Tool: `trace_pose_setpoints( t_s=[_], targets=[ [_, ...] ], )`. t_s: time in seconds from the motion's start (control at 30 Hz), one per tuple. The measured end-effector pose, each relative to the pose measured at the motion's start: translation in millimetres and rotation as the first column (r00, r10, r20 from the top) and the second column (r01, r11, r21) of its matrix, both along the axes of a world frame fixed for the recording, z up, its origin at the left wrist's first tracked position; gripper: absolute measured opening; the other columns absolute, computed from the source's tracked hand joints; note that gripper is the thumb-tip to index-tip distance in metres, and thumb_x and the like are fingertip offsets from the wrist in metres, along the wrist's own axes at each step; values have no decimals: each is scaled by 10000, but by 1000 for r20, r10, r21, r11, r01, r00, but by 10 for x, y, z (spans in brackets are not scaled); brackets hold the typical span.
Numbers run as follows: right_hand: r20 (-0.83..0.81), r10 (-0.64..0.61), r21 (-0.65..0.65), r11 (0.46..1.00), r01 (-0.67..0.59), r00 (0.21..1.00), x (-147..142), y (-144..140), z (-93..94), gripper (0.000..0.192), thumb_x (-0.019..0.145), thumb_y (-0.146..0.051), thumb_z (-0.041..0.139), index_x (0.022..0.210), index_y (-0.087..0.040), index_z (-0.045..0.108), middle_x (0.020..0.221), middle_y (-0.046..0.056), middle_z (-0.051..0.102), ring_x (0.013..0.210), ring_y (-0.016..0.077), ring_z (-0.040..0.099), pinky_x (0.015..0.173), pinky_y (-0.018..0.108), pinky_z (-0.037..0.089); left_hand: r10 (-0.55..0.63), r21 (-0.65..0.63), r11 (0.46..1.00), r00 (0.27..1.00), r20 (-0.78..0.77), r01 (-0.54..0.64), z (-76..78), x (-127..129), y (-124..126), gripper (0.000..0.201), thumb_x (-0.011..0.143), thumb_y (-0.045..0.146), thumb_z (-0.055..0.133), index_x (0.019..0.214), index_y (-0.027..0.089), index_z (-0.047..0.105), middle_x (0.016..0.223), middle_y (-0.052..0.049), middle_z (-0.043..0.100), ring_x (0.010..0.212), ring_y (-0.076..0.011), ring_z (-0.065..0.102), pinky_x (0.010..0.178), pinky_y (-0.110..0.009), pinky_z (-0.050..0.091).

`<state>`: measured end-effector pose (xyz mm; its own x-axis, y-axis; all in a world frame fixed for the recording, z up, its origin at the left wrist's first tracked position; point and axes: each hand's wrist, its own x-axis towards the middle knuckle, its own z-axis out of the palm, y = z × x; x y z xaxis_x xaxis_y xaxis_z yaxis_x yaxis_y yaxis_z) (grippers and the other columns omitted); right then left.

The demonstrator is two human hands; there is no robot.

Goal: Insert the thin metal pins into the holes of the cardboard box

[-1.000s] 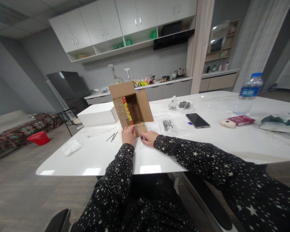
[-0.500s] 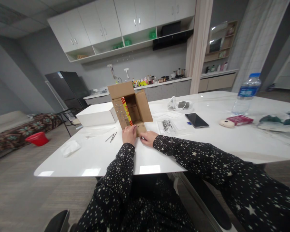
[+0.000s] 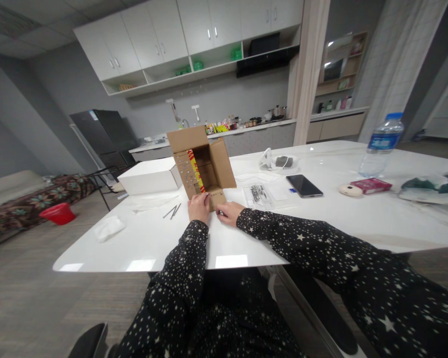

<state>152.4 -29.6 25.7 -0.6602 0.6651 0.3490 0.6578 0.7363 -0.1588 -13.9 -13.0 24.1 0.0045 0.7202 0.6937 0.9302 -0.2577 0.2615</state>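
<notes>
An open cardboard box (image 3: 224, 166) faces me on the table, its flaps spread. Small shiny bits dot its left flap beside a yellow-and-red strip (image 3: 196, 170), and a row of dark dots crosses the front flap (image 3: 218, 198). My left hand (image 3: 199, 207) is closed at the lower edge, where the left and front flaps meet, thumb against the cardboard. At the right side of the front flap, my right hand (image 3: 229, 214) has its fingers curled in a pinch; what lies between them is too small to tell. Two thin metal rods (image 3: 173, 211) lie left of my hands.
A white box (image 3: 149, 178) stands behind on the left, and a crumpled tissue (image 3: 109, 228) lies nearer. Rightward are a clear bag of small metal parts (image 3: 259, 195), a phone (image 3: 304, 185), a white cable coil (image 3: 283, 163), a maroon pack (image 3: 371, 186) and a water bottle (image 3: 381, 146).
Almost nothing differs. My left hand has shifted very slightly at the flap's edge; my right hand and the box stay where they were.
</notes>
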Motion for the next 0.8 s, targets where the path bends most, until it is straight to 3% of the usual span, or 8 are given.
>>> trace_pose_setpoints(
  t_s=[0.23, 0.57, 0.8],
  targets=[
    [19, -17, -10, 1000, 17, 1000, -8, -17, 9, 204, 855, -254, 481, 994, -184, 613, 891, 70, 690, 815, 188, 621, 716, 264, 385, 19, -17, 1000, 1000, -6, -19, 60, 84, -57, 257, 879, 295, 480, 999, 207, 691, 970, -86, 702, 946, -233, 597, 865, -371, 427],
    [2, -6, 1, 1000, 6, 1000, -2, 4, -12, 209, 854, -259, 480, 997, -182, 611, 890, 70, 687, 809, 186, 614, 721, 265, 386, 5, -9, 1000, 1000, -9, -5, -22, -10, 28, 273, 894, 313, 455, 1016, 213, 677, 979, -76, 706, 959, -230, 587, 851, -360, 430],
    [14, -13, 12, 1000, 13, 1000, -2, 9, -20, 209, 858, -270, 481, 995, -184, 614, 865, 67, 686, 792, 187, 619, 701, 262, 382, -1, -33, 999, 999, -42, 0, 54, 75, -56, 252, 882, 289, 477, 999, 209, 686, 953, -83, 705, 950, -225, 598, 872, -364, 423]
  ],
)
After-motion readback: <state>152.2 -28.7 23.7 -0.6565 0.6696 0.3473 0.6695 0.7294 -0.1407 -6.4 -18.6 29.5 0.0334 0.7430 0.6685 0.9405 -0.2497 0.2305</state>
